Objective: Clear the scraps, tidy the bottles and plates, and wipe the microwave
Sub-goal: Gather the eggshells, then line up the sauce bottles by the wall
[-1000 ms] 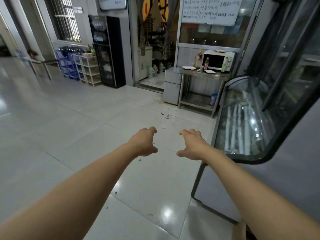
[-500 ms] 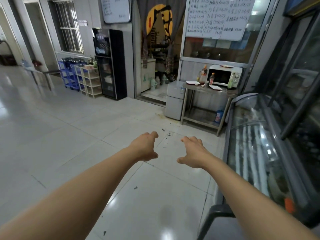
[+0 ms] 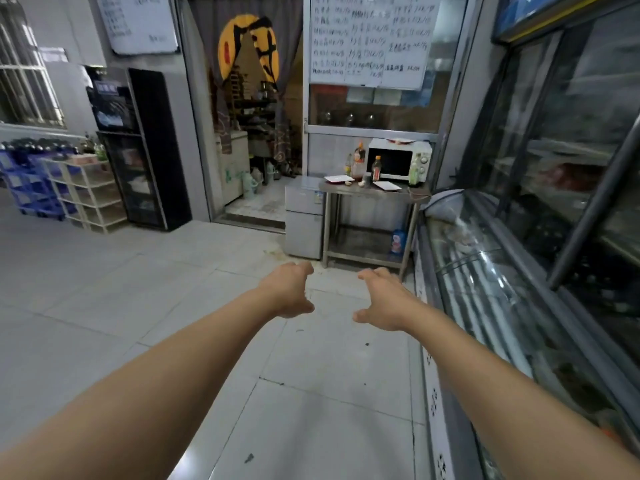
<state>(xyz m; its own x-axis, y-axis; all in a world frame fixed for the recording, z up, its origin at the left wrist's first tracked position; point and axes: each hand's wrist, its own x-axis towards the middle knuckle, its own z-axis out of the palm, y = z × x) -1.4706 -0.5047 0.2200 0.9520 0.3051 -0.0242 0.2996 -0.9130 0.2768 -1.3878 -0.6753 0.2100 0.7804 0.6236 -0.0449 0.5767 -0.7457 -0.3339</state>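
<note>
Both grips, left hand (image 3: 289,292) and right hand (image 3: 382,301), hang loosely curled and empty, well short of the table (image 3: 372,189) ahead, where upright bottles (image 3: 376,169) look slippery, best held mid-body.

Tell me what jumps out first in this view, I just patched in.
Two bare forearms reach forward mid-frame, left hand and right hand loosely curled over the tile floor, holding nothing. Straight ahead stands a steel table with a white microwave, bottles and two plates in front of it. A glass display case runs along the right.
</note>
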